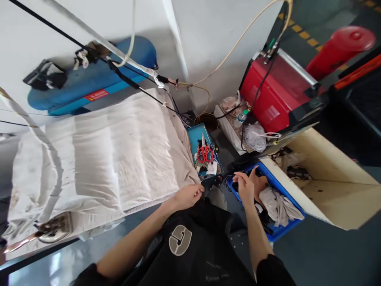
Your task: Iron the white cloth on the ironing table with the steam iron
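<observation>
the two bare hands are apart; the left hand [187, 197] lies at the near edge of a padded table covered in creased off-white cloth [101, 159], just beside the near corner of a shallow teal tray [198, 137]; the right hand [246, 188] reaches over the near corner of a blue plastic crate [268, 186], its fingers down among dark items there; whether either hand is gripping anything, i cannot tell; a crumpled grey-beige cloth [278, 204] lies in the crate, just beside the right hand; the crate sits against the long edge of a pale plywood box [336, 186]; in the teal tray, red-handled scissors [205, 154] lie among small mixed items, near the tray's far side; a silver steam iron [55, 227] rests at the near left corner of the padded table, well apart from both hands; a black sleeveless garment with a grey badge [180, 240] fills the foreground between the arms; beyond the tray, a red metal machine case [276, 89] stands beside a knotted clear plastic bag [255, 138]; a long blue cylinder tank [92, 75] lies along the far white wall, above the table's far edge; a red bollard [339, 51] stands on the floor at the far right.
</observation>
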Action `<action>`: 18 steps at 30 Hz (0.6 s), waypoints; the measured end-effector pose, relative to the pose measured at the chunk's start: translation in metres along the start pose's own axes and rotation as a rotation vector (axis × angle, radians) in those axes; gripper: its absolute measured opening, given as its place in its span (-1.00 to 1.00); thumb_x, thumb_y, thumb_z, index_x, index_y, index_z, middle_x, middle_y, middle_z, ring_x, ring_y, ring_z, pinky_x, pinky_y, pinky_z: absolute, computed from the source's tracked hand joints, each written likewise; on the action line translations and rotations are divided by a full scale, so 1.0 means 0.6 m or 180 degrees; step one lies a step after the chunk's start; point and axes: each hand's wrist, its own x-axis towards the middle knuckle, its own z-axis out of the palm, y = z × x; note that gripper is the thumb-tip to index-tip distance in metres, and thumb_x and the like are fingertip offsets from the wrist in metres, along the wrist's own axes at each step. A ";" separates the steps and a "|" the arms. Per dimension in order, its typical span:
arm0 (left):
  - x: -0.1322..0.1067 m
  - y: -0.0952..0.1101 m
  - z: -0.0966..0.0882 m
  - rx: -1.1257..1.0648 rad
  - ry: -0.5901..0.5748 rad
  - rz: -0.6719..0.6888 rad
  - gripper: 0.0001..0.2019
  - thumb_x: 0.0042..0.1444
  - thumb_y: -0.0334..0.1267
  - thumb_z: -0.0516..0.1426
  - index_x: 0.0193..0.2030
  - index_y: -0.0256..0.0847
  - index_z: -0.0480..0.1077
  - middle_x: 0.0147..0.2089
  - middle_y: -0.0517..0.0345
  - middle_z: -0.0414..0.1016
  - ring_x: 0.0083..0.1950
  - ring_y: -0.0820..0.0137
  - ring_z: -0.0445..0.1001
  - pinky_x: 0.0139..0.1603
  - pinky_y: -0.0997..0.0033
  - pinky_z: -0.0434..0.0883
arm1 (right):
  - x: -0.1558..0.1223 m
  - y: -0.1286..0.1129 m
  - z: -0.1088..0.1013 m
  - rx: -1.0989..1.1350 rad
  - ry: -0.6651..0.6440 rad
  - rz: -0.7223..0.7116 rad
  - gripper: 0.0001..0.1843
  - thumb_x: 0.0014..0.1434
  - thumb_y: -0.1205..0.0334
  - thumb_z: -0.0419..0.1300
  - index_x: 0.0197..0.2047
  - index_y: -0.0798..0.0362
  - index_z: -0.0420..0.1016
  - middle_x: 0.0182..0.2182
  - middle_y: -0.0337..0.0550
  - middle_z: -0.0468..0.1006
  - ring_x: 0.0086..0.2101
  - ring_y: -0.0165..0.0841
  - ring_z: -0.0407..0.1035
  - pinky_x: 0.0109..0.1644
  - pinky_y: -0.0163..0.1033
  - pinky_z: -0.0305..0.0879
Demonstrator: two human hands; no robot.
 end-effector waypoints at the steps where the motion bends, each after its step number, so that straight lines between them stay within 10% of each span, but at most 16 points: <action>1: 0.006 0.001 0.000 0.0042 -0.0003 -0.0030 -0.66 0.31 -0.27 -0.02 0.08 -0.14 0.51 0.11 0.01 0.63 0.12 0.20 0.59 0.20 0.23 0.45 | 0.007 0.006 -0.005 0.0009 -0.0006 0.0019 -0.68 0.33 0.09 0.06 -0.12 0.05 0.59 -0.37 -0.14 0.60 -0.36 -0.31 0.50 -0.17 -0.17 0.45; 9: 0.139 0.047 -0.066 0.0566 -0.0175 0.0146 -0.66 0.31 -0.25 0.00 0.10 -0.11 0.51 0.12 0.05 0.63 0.09 0.21 0.60 0.15 0.26 0.47 | 0.042 0.053 -0.049 0.0010 0.0246 0.0154 -0.67 0.32 0.05 0.10 -0.13 0.06 0.61 -0.34 -0.09 0.63 -0.33 -0.28 0.53 -0.16 -0.14 0.51; 18: 0.578 0.145 -0.229 0.0571 0.0995 0.0567 -0.70 0.23 -0.32 0.09 0.06 -0.19 0.49 0.07 -0.01 0.55 -0.07 0.30 0.60 0.10 0.28 0.51 | 0.260 0.213 -0.145 0.0002 0.0848 0.0414 -0.63 0.32 0.02 0.08 -0.10 0.09 0.59 -0.32 -0.06 0.64 -0.31 -0.26 0.56 -0.11 -0.10 0.55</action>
